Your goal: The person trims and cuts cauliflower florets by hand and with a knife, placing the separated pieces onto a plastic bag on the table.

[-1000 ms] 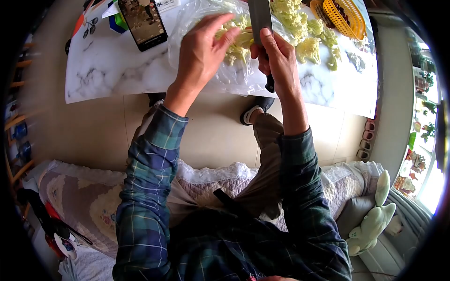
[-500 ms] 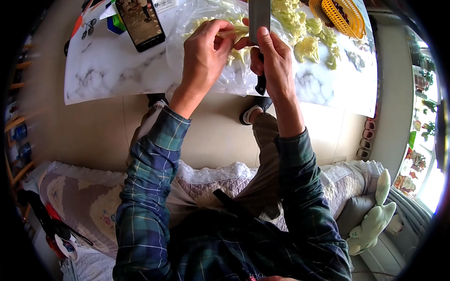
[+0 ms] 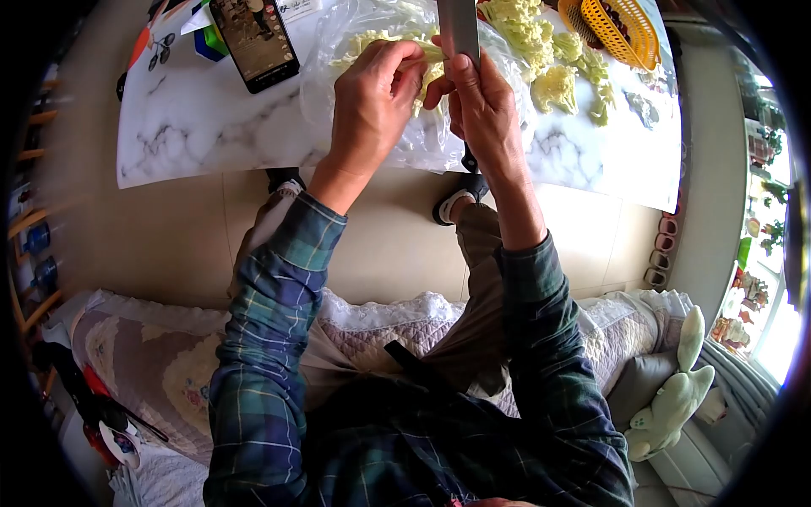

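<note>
My left hand (image 3: 378,106) is closed in a pinch on a pale cauliflower floret (image 3: 432,52), just above a clear plastic bag (image 3: 319,80). In my right hand (image 3: 488,110) is a kitchen knife (image 3: 459,27) with a broad blade and a black handle. Its blade points away from me, close beside the floret, and most of the handle is hidden by my fingers. More cauliflower pieces (image 3: 365,42) lie in the bag under my hands. To the right of the knife, a heap of cauliflower (image 3: 517,34) rests on the marble-patterned table.
A phone (image 3: 256,42) lies at the table's left. At the back right stands a yellow plastic basket (image 3: 621,34) with dark items inside. The table (image 3: 211,139) ends just before my knees. A quilted sofa (image 3: 152,355) and a plush toy (image 3: 676,397) are near me.
The knife has tilted and shifted slightly left, and my right hand has turned with it. My left hand has barely moved and keeps its pinch on the floret.
</note>
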`<state>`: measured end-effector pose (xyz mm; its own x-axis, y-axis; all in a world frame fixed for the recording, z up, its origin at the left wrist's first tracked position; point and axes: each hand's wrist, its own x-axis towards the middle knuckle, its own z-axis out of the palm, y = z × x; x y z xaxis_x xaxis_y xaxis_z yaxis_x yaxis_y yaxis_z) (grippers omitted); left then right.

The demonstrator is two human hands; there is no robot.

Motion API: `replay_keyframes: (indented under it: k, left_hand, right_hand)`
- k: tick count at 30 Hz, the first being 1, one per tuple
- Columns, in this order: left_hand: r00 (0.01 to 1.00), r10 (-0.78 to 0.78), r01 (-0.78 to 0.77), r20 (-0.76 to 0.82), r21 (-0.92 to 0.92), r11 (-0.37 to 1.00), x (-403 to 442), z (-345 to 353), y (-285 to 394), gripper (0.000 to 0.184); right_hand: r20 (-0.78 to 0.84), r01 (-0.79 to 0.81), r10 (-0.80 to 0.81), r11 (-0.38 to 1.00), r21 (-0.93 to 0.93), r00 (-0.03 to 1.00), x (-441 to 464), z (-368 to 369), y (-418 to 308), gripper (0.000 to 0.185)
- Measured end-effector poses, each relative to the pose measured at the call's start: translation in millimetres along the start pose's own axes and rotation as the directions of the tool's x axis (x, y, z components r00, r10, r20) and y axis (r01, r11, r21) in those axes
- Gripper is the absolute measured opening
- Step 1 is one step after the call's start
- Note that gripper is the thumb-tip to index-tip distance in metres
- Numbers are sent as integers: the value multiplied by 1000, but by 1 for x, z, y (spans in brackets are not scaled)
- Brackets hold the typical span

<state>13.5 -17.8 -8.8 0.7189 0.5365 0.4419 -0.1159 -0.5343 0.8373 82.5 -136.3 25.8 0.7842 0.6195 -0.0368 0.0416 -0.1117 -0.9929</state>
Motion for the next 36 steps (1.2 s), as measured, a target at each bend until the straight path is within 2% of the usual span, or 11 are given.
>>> replay_keyframes:
  k: [3,11,14,16,19,26,28,30,32,34,36]
  left_hand:
    - [999,35,-35,-7,13,999,-1,1,-1,17]
    - [996,87,-87,-24,5,996,-2,5,4,15]
    - [1000,18,-19,-12,-58,998,0,4,6,13]
    - [985,-165,170,43,-183,968,-2,5,4,11]
    - [966,-245,257,75,-298,919,-4,4,6,9]
    - [940,-328,335,98,-462,821,-2,8,7,12]
    - [926,-336,377,174,-494,783,-1,8,7,12]
    - [942,-314,332,121,-481,811,-4,12,3,12]
    - [964,-221,256,147,-291,922,-5,12,1,16]
    - [988,-116,136,98,-222,966,-3,12,3,16]
    - [983,-118,149,144,-227,962,0,5,6,16]
  right_hand:
    - [21,-59,59,998,-4,998,0,0,2,26]
    - [-72,36,-42,996,-78,997,2,6,12,18]
    - [-53,-54,52,998,-33,997,1,4,3,18]
    - [-53,-14,11,998,-53,999,2,5,5,19]
    - [-77,29,-38,992,-122,996,2,4,7,20]
    - [-147,-42,21,988,-148,989,6,-2,11,21]
    - [-162,-28,-2,983,-184,987,6,-5,15,22]
    - [-181,-68,27,971,-228,983,6,-5,13,20]
    - [-192,-32,-6,981,-194,981,7,-4,15,19]
    - [-157,-10,-28,972,-234,987,4,0,4,18]
    - [-134,-21,-1,986,-163,991,2,3,1,19]
